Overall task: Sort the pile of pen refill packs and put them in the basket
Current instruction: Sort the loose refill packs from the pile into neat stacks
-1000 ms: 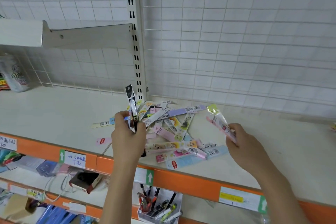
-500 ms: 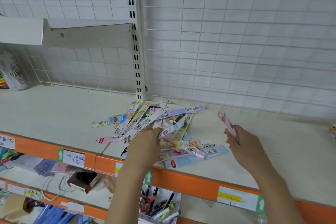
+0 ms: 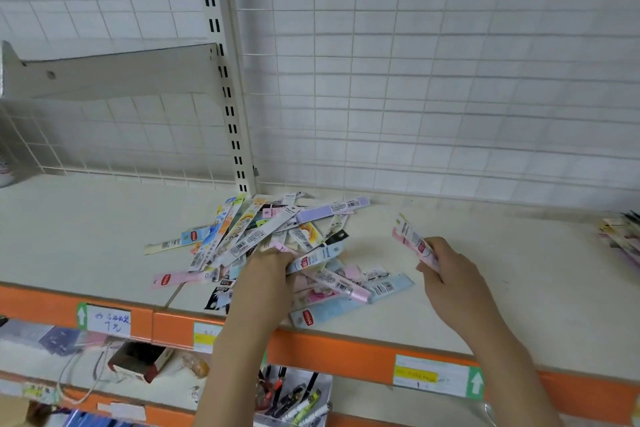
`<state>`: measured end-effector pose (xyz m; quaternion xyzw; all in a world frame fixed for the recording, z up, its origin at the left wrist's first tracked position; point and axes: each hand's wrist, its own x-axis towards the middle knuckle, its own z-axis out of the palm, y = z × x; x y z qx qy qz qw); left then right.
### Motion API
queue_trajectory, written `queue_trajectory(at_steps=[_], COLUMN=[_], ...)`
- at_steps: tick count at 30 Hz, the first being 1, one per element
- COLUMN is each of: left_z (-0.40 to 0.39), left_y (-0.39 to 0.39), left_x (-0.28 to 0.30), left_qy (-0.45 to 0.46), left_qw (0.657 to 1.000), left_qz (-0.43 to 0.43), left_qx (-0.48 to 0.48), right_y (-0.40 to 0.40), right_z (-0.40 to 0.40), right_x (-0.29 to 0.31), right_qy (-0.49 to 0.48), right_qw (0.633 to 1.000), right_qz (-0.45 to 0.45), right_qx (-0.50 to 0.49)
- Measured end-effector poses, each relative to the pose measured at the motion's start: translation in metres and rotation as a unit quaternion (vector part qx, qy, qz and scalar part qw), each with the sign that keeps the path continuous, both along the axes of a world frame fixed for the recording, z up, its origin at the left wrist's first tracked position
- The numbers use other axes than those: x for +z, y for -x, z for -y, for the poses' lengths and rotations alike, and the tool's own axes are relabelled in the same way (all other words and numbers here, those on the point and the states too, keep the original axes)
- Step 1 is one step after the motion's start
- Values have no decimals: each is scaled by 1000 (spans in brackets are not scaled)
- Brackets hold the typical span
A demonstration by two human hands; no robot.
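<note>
A loose pile of pen refill packs (image 3: 277, 239) in pink, blue, purple and white lies on the cream shelf (image 3: 485, 288), just right of the upright post. My left hand (image 3: 265, 282) rests on the pile's front part, with its fingertips buried among the packs, so its grasp is hidden. A black pack (image 3: 214, 298) lies beside that wrist at the shelf edge. To the right of the pile, my right hand (image 3: 450, 274) grips a pink pack (image 3: 414, 243) that tilts up and to the left. No basket is in view.
A small stack of packs (image 3: 620, 239) lies at the shelf's far right edge. The slotted post (image 3: 230, 114) and wire grid back the shelf. An orange price rail (image 3: 346, 354) runs along the front. A clear box of pens (image 3: 294, 399) stands on the shelf below.
My left hand lowered the black packs it held upright onto the pile and stays on it. My right hand with the pink pack dropped slightly and drifted left.
</note>
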<state>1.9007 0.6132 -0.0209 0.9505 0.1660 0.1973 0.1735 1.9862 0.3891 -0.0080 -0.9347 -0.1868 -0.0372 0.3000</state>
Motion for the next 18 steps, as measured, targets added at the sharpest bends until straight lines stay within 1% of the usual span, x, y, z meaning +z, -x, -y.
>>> queue_trajectory(at_steps=[2, 5, 9, 11, 13, 18], left_z=[1, 0, 8, 15, 20, 23], left_y=[-2, -11, -18, -19, -18, -15], left_x=[5, 15, 30, 37, 44, 46], left_qy=[0, 22, 83, 126, 162, 211], left_qw=[999, 997, 992, 987, 982, 970], left_qz=[34, 64, 97, 102, 96, 109], left_qx=[14, 23, -9, -18, -6, 45], right_y=[-5, -13, -25, -31, -35, -49], right_z=[4, 10, 11, 8, 3, -12], right_x=[0, 1, 1, 3, 5, 3], right_qy=[15, -9, -29, -34, -26, 12], right_qw=[1000, 1000, 999, 999, 999, 998], right_qz=[13, -3, -16, -14, -16, -25], right_qx=[-4, -3, 4, 11, 24, 57])
